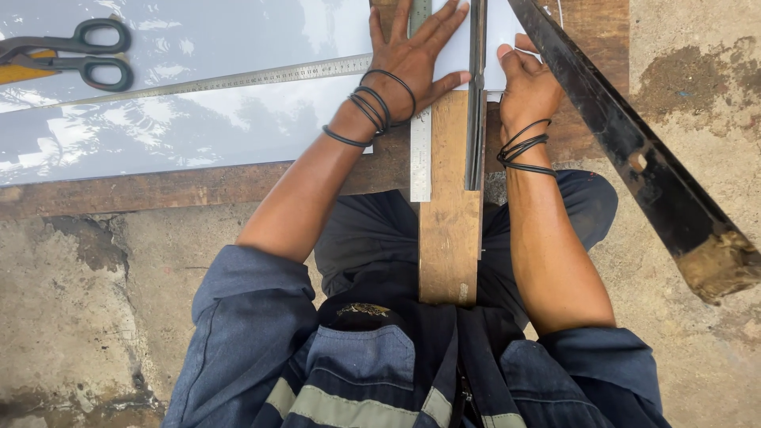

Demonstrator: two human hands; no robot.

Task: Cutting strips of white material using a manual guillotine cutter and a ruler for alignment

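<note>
My left hand flat, open, pressing white sheet. My right hand curled beside dark bar. Scissors far left, long ruler across sheet.

Looking like a rough metalworking workshop, working low over a stained concrete floor, glossy sheet metal lying on worn planks, tin snips and steel rulers resting nearby
</note>
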